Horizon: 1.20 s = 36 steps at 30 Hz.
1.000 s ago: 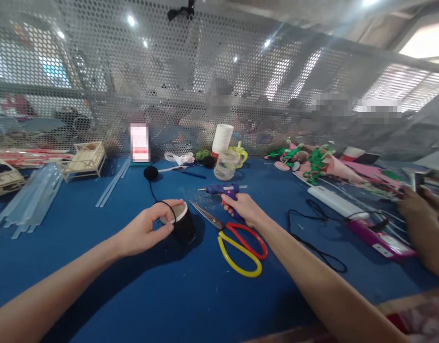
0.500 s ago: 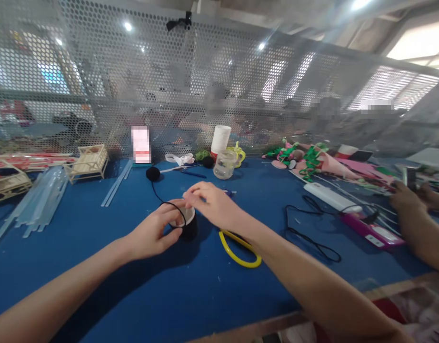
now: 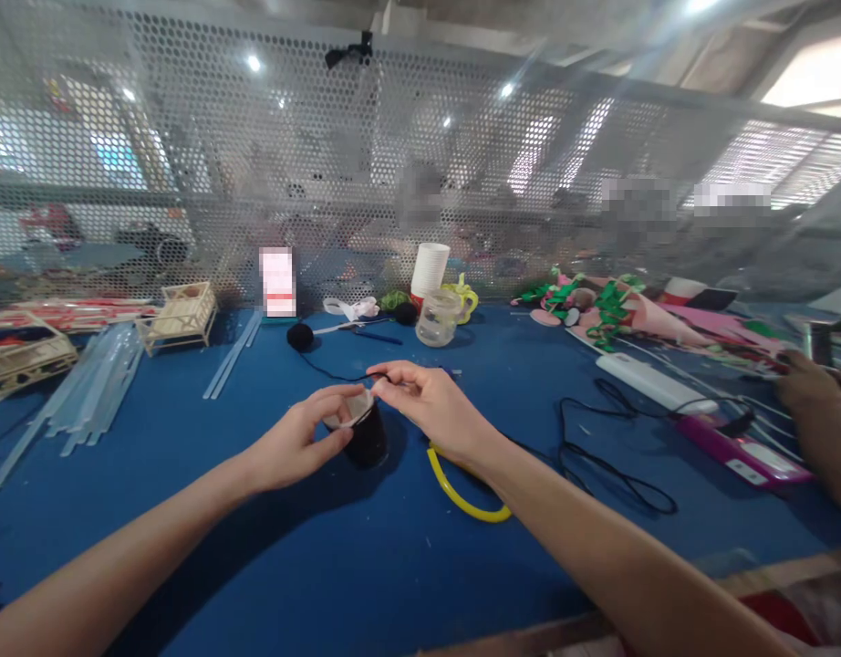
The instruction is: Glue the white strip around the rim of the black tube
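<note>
My left hand (image 3: 316,427) grips the rim of a small cup (image 3: 367,440), its fingers inside and its thumb against the outer wall. The cup is black outside, seemingly wrapped in yarn, and white inside; it stands tilted on the blue table. Just above its right rim, my right hand (image 3: 420,397) is closed, pinching a black yarn strand (image 3: 331,373) between thumb and fingers. That strand runs left to a black yarn ball (image 3: 300,337). A yellow tube loop (image 3: 465,504) lies partly under my right forearm.
Behind stand a clear jar (image 3: 437,321), stacked white cups (image 3: 431,268) and a phone (image 3: 278,283). Clear glue sticks (image 3: 96,388) and a small wooden crate (image 3: 184,315) lie left. On the right are a purple power strip (image 3: 742,453), black cable (image 3: 622,470) and another person's hand (image 3: 814,392).
My right hand has drawn the yarn away from my left fingers to the cup's right side. The loop over my left hand is gone, and the cup leans more.
</note>
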Available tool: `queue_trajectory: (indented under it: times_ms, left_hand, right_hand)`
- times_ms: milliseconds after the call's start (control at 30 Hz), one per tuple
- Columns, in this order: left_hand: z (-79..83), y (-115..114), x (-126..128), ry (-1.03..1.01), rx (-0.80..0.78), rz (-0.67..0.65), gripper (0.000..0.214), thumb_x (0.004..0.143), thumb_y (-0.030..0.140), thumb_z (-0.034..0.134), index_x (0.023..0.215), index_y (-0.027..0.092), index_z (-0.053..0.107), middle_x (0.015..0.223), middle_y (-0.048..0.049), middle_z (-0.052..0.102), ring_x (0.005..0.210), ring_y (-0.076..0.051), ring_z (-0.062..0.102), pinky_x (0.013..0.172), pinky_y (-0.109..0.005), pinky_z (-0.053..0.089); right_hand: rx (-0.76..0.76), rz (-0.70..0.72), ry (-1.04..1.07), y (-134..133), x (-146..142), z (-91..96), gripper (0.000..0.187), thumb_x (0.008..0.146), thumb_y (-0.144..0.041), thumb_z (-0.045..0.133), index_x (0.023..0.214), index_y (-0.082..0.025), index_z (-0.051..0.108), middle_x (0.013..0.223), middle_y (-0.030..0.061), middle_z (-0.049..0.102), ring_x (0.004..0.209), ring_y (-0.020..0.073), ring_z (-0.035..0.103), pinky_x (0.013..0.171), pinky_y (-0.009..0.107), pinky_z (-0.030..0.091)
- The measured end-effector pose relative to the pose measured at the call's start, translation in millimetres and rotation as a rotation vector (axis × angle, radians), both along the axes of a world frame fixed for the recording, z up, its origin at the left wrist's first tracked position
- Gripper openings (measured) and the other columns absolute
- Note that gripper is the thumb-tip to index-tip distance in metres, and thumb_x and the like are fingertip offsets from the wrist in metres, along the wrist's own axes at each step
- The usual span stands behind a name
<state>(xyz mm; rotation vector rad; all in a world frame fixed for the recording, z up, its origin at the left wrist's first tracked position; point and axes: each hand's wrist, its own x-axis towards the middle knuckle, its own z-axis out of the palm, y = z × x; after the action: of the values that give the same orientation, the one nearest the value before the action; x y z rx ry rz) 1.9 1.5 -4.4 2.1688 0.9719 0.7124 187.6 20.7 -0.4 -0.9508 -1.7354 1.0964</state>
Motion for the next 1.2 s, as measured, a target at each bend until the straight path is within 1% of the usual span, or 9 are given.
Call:
queue_trajectory:
  times_ms: [133, 200, 267, 467, 633, 733, 1033, 1200]
  left_hand:
    - [0.2, 1.9, 0.9, -0.248, -0.304, -0.056, 0.015, 0.081, 0.025, 0.047, 0.070, 0.015, 0.044, 0.125, -0.0160, 0.047, 0.114, -0.026, 0.044, 0.092, -0.043, 0.033]
    - [0.7, 1.8, 2.2, -0.332, -0.406, -0.090, 0.018, 0.080, 0.028, 0.050, 0.069, 0.014, 0.045, 0.122, -0.0154, 0.050, 0.111, -0.026, 0.046, 0.090, -0.043, 0.034]
    - [1.0, 1.4, 3.2, -0.375, -0.461, -0.113, 0.020, 0.079, 0.030, 0.052, 0.069, 0.014, 0.046, 0.119, -0.0144, 0.053, 0.106, -0.025, 0.049, 0.088, -0.042, 0.035]
    - [2.6, 0.1, 3.3, -0.398, -0.528, -0.145, 0.018, 0.079, 0.027, 0.053, 0.070, 0.013, 0.048, 0.115, -0.0127, 0.056, 0.102, -0.023, 0.051, 0.084, -0.036, 0.038]
    - [4.4, -0.1, 3.6, -0.396, -0.543, -0.169, 0.018, 0.080, 0.028, 0.053, 0.070, 0.013, 0.049, 0.116, -0.0123, 0.054, 0.102, -0.023, 0.051, 0.084, -0.035, 0.038]
    - [4.8, -0.6, 3.6, -0.393, -0.564, -0.187, 0.018, 0.079, 0.028, 0.054, 0.070, 0.013, 0.050, 0.116, -0.0121, 0.054, 0.102, -0.022, 0.051, 0.085, -0.035, 0.038]
    - [3.5, -0.6, -0.9, -0.461, -0.622, -0.246, 0.013, 0.079, 0.024, 0.054, 0.072, 0.013, 0.053, 0.112, -0.0103, 0.055, 0.102, -0.023, 0.050, 0.085, -0.035, 0.038]
    - [3.1, -0.3, -2.1, -0.477, -0.635, -0.267, 0.011, 0.079, 0.024, 0.054, 0.074, 0.014, 0.056, 0.117, -0.0090, 0.050, 0.107, -0.024, 0.047, 0.089, -0.037, 0.036]
  right_hand:
    - [-0.035, -0.042, 0.054, -7.0, 10.4, -4.4, 0.017, 0.074, -0.030, 0.055, 0.064, -0.017, 0.051, 0.099, 0.0060, 0.059, 0.089, 0.0139, 0.057, 0.081, 0.029, 0.042]
    - [-0.054, -0.065, 0.068, -9.9, 12.6, -6.3, 0.018, 0.073, -0.031, 0.056, 0.064, -0.017, 0.050, 0.095, 0.0052, 0.060, 0.087, 0.0139, 0.057, 0.081, 0.029, 0.042]
    - [-0.075, -0.070, 0.074, -11.7, 13.6, -8.5, 0.018, 0.072, -0.033, 0.057, 0.065, -0.017, 0.050, 0.091, 0.0045, 0.062, 0.083, 0.0139, 0.058, 0.080, 0.029, 0.042]
    - [-0.096, -0.062, 0.100, -11.5, 15.2, -15.5, 0.017, 0.073, -0.033, 0.056, 0.068, -0.017, 0.051, 0.088, 0.0041, 0.062, 0.080, 0.0135, 0.057, 0.076, 0.027, 0.043]
    - [-0.119, -0.083, 0.027, -14.2, 17.3, -15.0, 0.015, 0.075, -0.031, 0.054, 0.073, -0.017, 0.056, 0.083, 0.0025, 0.061, 0.077, 0.0130, 0.056, 0.073, 0.026, 0.042]
    - [-0.138, -0.076, 0.044, -16.6, 18.3, -15.7, 0.016, 0.076, -0.032, 0.053, 0.078, -0.016, 0.057, 0.082, 0.0022, 0.060, 0.075, 0.0127, 0.055, 0.072, 0.026, 0.042]
    - [-0.187, -0.065, 0.136, -20.2, 16.5, -19.7, 0.017, 0.073, -0.033, 0.056, 0.071, -0.017, 0.051, 0.082, 0.0032, 0.061, 0.075, 0.0130, 0.054, 0.071, 0.028, 0.041]
    - [-0.233, 0.003, 0.225, -22.0, 15.6, -19.4, 0.016, 0.074, -0.031, 0.057, 0.070, -0.018, 0.049, 0.087, 0.0035, 0.061, 0.079, 0.0129, 0.055, 0.074, 0.028, 0.040]
